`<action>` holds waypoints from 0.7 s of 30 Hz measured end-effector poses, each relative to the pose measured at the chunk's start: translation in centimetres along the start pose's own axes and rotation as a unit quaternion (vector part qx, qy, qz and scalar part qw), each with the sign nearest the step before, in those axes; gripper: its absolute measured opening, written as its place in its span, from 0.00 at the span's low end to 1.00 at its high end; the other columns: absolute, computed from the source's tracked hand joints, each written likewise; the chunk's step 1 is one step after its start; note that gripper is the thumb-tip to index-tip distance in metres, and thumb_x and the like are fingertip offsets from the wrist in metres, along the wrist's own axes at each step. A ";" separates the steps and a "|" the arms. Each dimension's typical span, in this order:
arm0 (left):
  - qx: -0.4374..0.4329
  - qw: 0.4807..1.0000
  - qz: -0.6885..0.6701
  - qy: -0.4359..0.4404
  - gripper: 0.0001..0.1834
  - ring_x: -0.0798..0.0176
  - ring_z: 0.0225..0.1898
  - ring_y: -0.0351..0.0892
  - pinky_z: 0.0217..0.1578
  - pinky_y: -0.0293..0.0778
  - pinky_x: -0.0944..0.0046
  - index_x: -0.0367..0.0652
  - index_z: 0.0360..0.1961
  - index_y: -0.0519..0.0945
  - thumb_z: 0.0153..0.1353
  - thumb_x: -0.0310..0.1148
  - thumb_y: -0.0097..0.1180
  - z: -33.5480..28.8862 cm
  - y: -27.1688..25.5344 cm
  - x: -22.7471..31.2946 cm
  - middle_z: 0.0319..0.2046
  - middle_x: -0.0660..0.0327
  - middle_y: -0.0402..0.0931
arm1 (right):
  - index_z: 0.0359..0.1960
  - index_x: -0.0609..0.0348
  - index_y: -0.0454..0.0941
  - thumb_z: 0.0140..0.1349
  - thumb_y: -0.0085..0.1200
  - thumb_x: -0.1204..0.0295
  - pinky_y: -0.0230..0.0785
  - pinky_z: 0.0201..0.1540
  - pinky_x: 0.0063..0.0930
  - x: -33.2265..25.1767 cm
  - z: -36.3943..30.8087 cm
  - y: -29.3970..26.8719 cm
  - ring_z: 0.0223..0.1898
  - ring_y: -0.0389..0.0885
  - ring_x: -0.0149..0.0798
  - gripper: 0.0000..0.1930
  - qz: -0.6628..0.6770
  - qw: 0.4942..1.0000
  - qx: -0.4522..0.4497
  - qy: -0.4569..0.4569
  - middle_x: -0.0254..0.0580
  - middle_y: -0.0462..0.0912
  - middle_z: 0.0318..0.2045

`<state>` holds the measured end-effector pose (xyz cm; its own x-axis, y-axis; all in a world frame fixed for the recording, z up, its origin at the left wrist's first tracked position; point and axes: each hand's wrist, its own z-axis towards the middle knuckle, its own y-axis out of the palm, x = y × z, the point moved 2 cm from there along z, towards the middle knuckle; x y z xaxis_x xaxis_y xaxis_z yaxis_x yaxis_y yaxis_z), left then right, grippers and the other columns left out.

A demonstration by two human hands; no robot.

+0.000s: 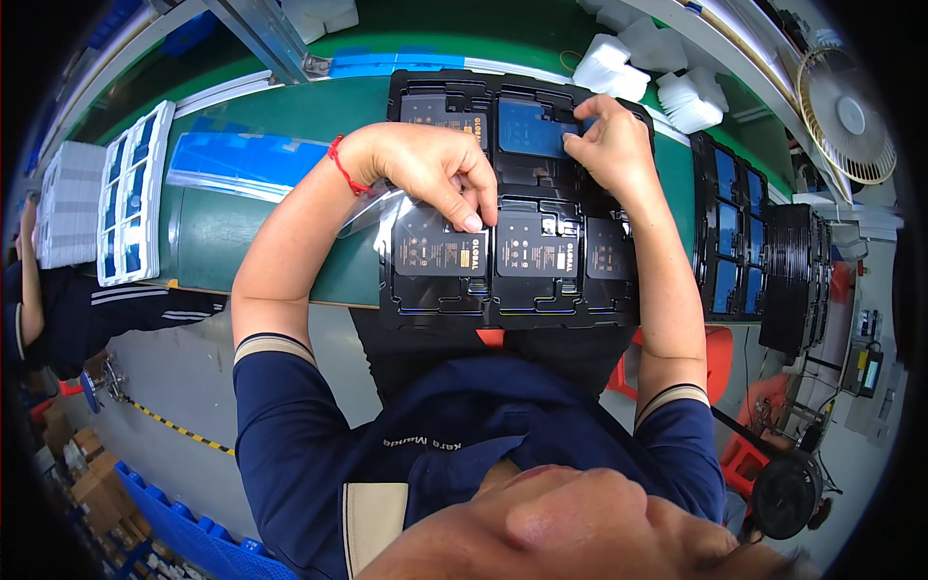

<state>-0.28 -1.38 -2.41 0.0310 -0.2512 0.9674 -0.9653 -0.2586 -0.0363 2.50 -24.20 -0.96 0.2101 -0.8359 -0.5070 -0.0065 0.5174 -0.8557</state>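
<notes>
A black moulded tray point(440, 307) holds several flat dark batteries point(534, 244) with printed faces. In its far middle pocket lies a battery with a blue face point(530, 129). My right hand point(617, 145) has its thumb and index finger at the right edge of this blue-faced battery. Over the tray's left part, my left hand point(435, 174) is closed, thumb and fingers curled together and pointing down. A clear plastic film point(372, 211) sticks out from under my left palm and seems held in it; the grip itself is hidden.
Blue sheets in clear plastic point(242, 159) lie left on the green table point(232, 242). White trays point(135, 198) stand beyond them. More black trays point(730, 227) stack on the right, near a fan point(851, 116). White foam pieces point(611, 68) lie behind. Another person's arm point(29, 271) shows far left.
</notes>
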 end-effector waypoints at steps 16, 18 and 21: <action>-0.001 1.000 0.002 -0.017 0.16 0.82 0.20 0.67 0.21 0.62 0.77 0.32 0.44 0.80 0.54 0.28 0.65 -0.1 -0.2 0.4 0.27 0.64 0.81 | 0.34 0.57 0.83 0.51 0.62 0.69 0.70 0.41 0.38 2.0 0.0 0.3 0.36 0.78 0.46 0.09 -0.003 0.992 0.037 -0.124 0.44 0.78 0.29; -0.001 1.000 0.008 -0.013 0.16 0.82 0.20 0.66 0.20 0.61 0.77 0.32 0.44 0.80 0.54 0.29 0.66 0.0 -0.2 0.5 0.27 0.64 0.81 | 0.34 0.56 0.82 0.52 0.62 0.67 0.69 0.44 0.40 1.8 -0.1 0.3 0.41 0.77 0.48 0.10 -0.034 0.992 0.021 -0.121 0.44 0.77 0.33; -0.001 1.000 -0.003 -0.018 0.16 0.82 0.20 0.66 0.20 0.61 0.77 0.32 0.43 0.81 0.54 0.28 0.65 0.0 -0.1 0.5 0.27 0.64 0.81 | 0.33 0.57 0.81 0.52 0.61 0.68 0.69 0.44 0.40 1.9 0.1 0.6 0.40 0.77 0.48 0.09 -0.035 0.991 0.022 -0.129 0.45 0.77 0.33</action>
<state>-0.15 -1.48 -1.88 0.0469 -0.2834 0.9579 -0.9654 -0.2592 -0.0294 2.96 -25.46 -2.40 0.4522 -0.7984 -0.3976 0.0580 0.4712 -0.8801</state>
